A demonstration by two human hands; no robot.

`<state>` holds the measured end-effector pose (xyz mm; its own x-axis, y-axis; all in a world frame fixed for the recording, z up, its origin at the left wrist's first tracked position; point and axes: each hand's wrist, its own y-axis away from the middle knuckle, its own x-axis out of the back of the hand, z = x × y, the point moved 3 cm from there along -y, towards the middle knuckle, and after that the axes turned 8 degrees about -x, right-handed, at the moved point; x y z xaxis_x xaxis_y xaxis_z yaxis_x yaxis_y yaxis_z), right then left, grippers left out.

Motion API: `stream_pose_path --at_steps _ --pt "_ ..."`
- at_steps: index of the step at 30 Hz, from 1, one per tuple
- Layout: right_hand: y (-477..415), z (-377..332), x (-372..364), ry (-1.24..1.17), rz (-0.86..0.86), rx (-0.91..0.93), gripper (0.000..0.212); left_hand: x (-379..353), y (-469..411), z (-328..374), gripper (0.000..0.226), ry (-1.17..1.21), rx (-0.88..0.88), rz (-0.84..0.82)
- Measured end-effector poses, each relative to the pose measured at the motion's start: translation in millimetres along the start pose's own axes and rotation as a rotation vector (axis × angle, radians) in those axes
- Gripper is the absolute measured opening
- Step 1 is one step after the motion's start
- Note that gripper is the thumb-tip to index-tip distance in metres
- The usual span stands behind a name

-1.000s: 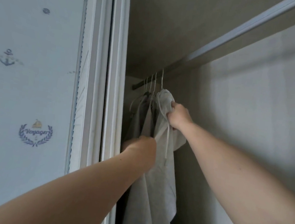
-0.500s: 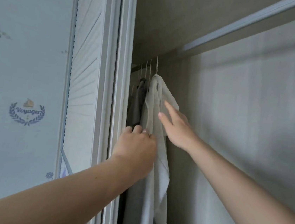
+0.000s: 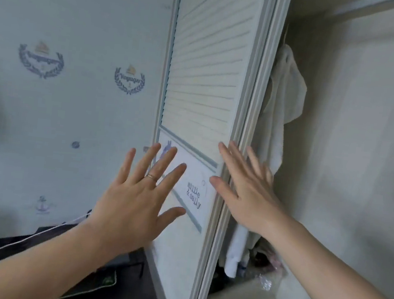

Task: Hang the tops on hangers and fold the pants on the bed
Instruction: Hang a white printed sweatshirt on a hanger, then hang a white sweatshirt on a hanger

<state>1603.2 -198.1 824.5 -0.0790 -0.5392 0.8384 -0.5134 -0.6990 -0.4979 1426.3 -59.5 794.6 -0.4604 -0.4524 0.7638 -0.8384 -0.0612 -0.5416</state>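
The wallpaper bore "Voyager" crests. The door carried a label reading "millie & sally".

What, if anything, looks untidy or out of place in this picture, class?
The pale top hanging inside the wardrobe is bunched into a lump at its shoulder instead of draping smoothly. Below it, crumpled items lie heaped on the wardrobe floor.
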Motion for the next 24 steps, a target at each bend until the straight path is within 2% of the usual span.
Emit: stream_pose_path --at_steps 5,11,16,24 --pt "67.8 -107.3 -63.0 -0.032 -0.151 0.124 0.074 -5.5 146.0 -37.5 0.079 0.081 0.241 -0.113" --pt "153.3 -250.1 -142.8 -0.098 -0.359 0.382 0.075 7.3 329.7 -59.6 0.078 0.132 0.564 -0.245" --pt "220.6 -353.9 -204.6 -0.182 -0.526 0.542 0.075 29.2 481.5 -55.9 0.079 0.129 0.894 -0.35" --pt "322.2 -490.6 -288.5 -0.272 -0.796 0.821 0.079 68.1 665.8 -32.7 0.084 0.051 1.381 -0.494"
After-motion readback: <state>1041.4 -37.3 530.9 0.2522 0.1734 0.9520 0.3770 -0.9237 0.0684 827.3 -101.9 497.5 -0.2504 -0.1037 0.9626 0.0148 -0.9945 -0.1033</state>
